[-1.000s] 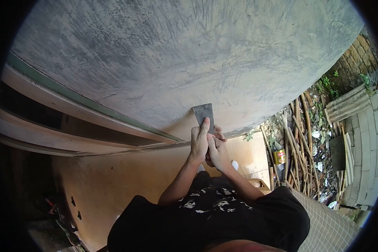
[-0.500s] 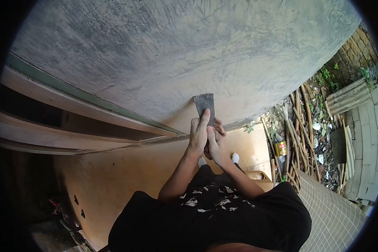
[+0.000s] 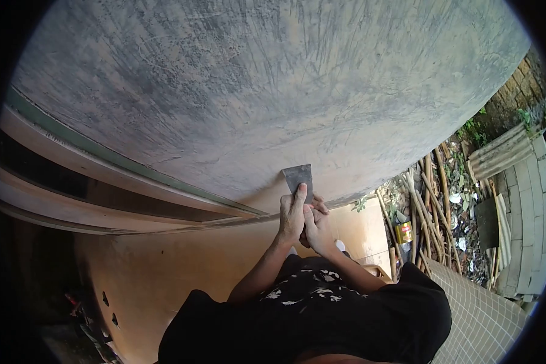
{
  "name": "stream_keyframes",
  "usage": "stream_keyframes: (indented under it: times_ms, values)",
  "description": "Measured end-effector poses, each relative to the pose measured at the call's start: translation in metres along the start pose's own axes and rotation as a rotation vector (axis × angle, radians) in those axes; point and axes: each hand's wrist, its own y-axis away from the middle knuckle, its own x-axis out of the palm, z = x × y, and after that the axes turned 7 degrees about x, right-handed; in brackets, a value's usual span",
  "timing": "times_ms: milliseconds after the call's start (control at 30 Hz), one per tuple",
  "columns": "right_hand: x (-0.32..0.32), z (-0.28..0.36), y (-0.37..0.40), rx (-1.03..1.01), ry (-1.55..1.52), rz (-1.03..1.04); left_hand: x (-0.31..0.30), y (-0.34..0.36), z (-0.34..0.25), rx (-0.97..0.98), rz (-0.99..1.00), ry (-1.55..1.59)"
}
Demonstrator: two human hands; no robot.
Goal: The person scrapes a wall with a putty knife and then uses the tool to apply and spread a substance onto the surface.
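Thumb laid straight along the flared, dark grey metal scraper, the left hand is closed tightly on the tool. Just beside it, the right hand is wrapped around the tool's lower end, pressed to the left one, its own thumb pointing up toward the blade. The scraper stands in front of the scratched, mottled grey-and-white wall, wide edge uppermost; whether that edge touches the plaster is hard to tell. Its handle is hidden by the hands, and a few fingers poke out right of the blade, though which hand they belong to cannot be made out. Both forearms stretch forward from a black shirt with a white print and converge, wrists close together, above the glossy tan floor. The white-covered feet are mostly cut off behind arms and clothing.
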Motion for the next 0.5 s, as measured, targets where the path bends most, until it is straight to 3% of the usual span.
stream_keyframes:
  times_ms: [33, 67, 133, 200, 233, 267, 367, 400, 500]
  values:
    - [-0.005, 0.006, 0.004, 0.270, -0.079, 0.080, -0.001, 0.004, 0.003, -0.016, -0.006, 0.001]
    - [-0.002, 0.004, 0.002, 0.277, -0.079, 0.078, -0.001, 0.004, 0.003, -0.025, 0.000, 0.017]
    - [0.013, 0.016, -0.008, -0.382, 0.028, -0.173, 0.005, -0.007, -0.019, -0.026, 0.011, 0.025]
    - [-0.004, 0.079, -0.002, 0.123, -0.159, 0.126, 0.018, -0.016, -0.060, 0.119, 0.057, 0.022]
    - [-0.006, 0.102, -0.005, 0.217, -0.134, 0.154, 0.024, -0.022, -0.073, 0.188, 0.085, 0.037]
    - [-0.006, 0.089, -0.001, 0.217, -0.125, 0.155, 0.019, -0.022, -0.070, 0.145, 0.115, 0.033]
    - [-0.002, 0.021, 0.004, -0.127, -0.006, -0.014, 0.013, -0.001, -0.022, -0.021, 0.009, 0.019]
    - [0.002, 0.015, 0.005, -0.062, -0.080, -0.027, 0.016, 0.001, -0.015, -0.075, -0.057, 0.026]
    - [-0.006, 0.020, 0.005, 0.095, -0.110, 0.031, 0.013, 0.000, -0.019, -0.016, 0.007, -0.016]
